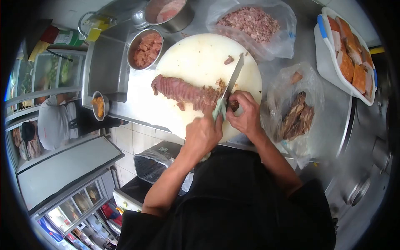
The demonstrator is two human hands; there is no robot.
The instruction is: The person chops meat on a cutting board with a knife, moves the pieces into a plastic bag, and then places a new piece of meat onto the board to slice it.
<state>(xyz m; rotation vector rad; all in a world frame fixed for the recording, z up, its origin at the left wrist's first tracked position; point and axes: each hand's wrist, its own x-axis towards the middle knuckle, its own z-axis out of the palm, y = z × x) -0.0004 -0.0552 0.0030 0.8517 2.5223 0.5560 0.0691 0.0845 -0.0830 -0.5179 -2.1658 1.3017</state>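
Note:
My left hand (203,132) is closed round the pale green handle of a knife (235,76). The blade points up and slightly right over the round white cutting board (198,52). My right hand (245,116) pinches a dark piece of meat (233,106) just right of the blade. Left of the knife, a row of thin reddish-brown meat slices (183,91) lies across the board, still lined up. Small crumbs lie by the blade, and a little meat scrap (228,60) rests near the board's upper right.
Around the board are a metal bowl of meat pieces (146,51), a deep pot (180,20), a bag of chopped meat (250,25), a plastic bag with dark meat strips (298,118) and a white tub (323,33) of browned slabs. A small bowl (100,109) sits by the sink (106,71). Another person (54,123) is at left.

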